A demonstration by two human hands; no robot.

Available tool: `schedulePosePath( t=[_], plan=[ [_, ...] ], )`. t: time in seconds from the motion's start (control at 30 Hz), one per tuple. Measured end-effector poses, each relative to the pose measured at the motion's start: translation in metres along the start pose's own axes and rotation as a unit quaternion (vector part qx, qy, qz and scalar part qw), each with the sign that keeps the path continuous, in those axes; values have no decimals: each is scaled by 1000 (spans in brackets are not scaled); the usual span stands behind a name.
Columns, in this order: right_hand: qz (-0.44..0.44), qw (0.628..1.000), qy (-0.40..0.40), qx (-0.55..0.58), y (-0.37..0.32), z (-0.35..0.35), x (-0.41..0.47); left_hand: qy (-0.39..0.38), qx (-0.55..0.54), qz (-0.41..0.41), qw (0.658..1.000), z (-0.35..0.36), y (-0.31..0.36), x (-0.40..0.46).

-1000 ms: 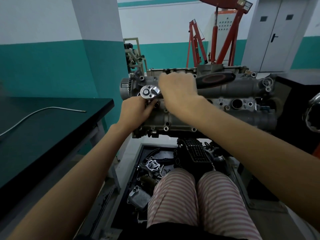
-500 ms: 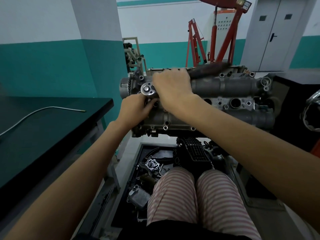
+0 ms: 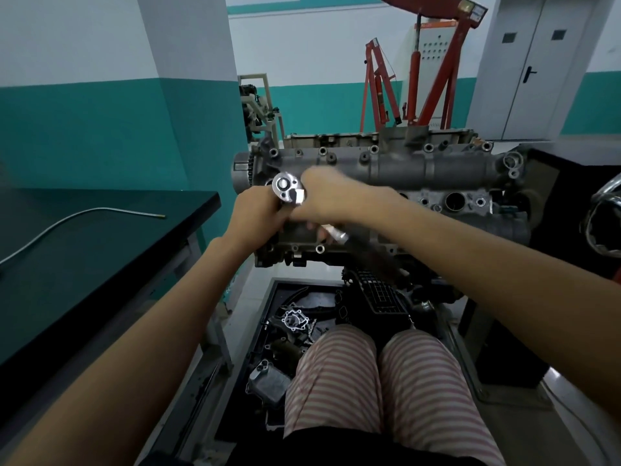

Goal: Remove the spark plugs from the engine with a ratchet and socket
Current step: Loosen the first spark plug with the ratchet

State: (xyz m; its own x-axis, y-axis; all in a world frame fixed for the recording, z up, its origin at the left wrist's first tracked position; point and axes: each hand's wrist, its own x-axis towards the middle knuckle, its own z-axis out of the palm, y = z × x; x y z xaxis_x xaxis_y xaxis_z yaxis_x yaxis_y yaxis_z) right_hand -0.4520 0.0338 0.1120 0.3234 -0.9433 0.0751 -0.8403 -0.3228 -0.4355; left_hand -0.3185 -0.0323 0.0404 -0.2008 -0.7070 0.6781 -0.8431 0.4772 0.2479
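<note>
Item one, the engine: a grey cylinder head and block on a stand straight ahead of us, its long side facing us, spanning the middle of the view. Item two, the black bench to our left, carrying a thin bent metal rod. Item three, the parts tray on the floor below the engine, holding loose castings. Item four, the ratchet: its round chrome head sits at the engine's left end, the blurred handle running down and to the right toward us. The socket beneath the head is hidden, as is any spark plug. Item five, our right hand, fingers curled round the handle just behind the head. Item six, our left hand, fingers wrapped under the ratchet head at the plug well, steadying it. We judge the step to be loosening the leftmost plug, mid-swing. The next move calls for keeping the head square over the well while we sweep the handle, so the socket stays seated.
</note>
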Motion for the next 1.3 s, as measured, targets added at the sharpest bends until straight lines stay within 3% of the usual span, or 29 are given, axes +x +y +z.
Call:
schedulePosePath(
  t=[0.03,0.07,0.1,0.17,0.27,0.33,0.37,0.4,0.43,0.47,0.5,0.53,0.57,0.6,0.63,0.67,0.73,0.8,0.9,0.97,1.0,1.07,1.1,1.13,1.17,1.2,1.23,1.27,1.3],
  plan=[
    [-29,976,85,-199,1,-5,-1,12,10,19,1000,-1,2,2],
    [-62,928,167,-327,0,-10,-3,24,12,34,999,-2,3,3],
    [-95,890,221,-387,-1,-11,-5,34,23,37,998,-1,3,4],
    [-125,856,256,-432,1,-5,-3,39,37,38,998,2,5,1],
    [-83,881,251,-394,3,14,0,27,47,31,998,0,5,0],
    [-30,953,194,-230,-1,19,0,-7,56,14,998,-2,5,1],
    [-4,989,125,-78,-3,19,1,-23,50,4,998,-3,6,0],
    [25,992,30,118,-6,18,2,-31,27,-7,999,-4,7,-1],
    [51,950,-61,303,-7,15,1,-29,-5,-17,999,-5,8,-3],
    [71,897,-121,418,-7,12,0,-23,-20,-24,999,-6,8,-4],
    [77,882,-141,444,-5,9,0,-18,-10,-25,999,-5,7,-3],
    [60,918,-115,376,-1,6,3,-13,14,-17,1000,-2,5,-2],
    [23,976,-58,207,1,0,5,-3,27,-2,1000,-1,3,0],
    [-23,1000,11,-8,2,-5,6,11,33,15,999,-1,2,2],
    [-58,974,86,-200,1,-11,6,25,37,35,998,0,1,3],
    [-81,931,149,-322,-1,-17,6,38,38,49,997,1,1,4],
    [-116,881,215,-406,-5,-20,5,57,37,65,996,4,0,2],
    [-129,874,219,-415,-3,-11,8,45,35,63,996,4,0,1],
    [-68,931,187,-305,-5,7,3,12,17,35,999,-3,2,1],
    [-9,996,66,-64,-9,13,-1,-36,-23,-23,999,-5,5,-1],
    [19,994,-10,107,-11,16,-2,-46,-62,-70,995,-4,4,-1],
    [57,904,-125,406,-11,19,-4,-33,-126,-116,985,-4,3,-4],
    [65,873,-136,465,-9,18,-4,-35,-121,-108,986,-5,4,-3],
    [62,889,-115,438,-7,15,-2,-38,-84,-78,993,-2,3,-3],
    [36,946,-69,313,-4,9,-1,-32,-57,-59,996,-3,2,-3],
    [-4,995,-18,102,-2,3,0,-10,-23,-24,999,-2,1,-1],
    [-34,992,34,-115,-3,-4,0,12,-11,-7,1000,-3,3,-1],
    [-56,954,96,-280,-3,-9,1,33,0,14,999,-1,1,0],
    [-71,917,150,-364,-4,-13,-1,48,3,23,999,0,3,0]
  ],
)
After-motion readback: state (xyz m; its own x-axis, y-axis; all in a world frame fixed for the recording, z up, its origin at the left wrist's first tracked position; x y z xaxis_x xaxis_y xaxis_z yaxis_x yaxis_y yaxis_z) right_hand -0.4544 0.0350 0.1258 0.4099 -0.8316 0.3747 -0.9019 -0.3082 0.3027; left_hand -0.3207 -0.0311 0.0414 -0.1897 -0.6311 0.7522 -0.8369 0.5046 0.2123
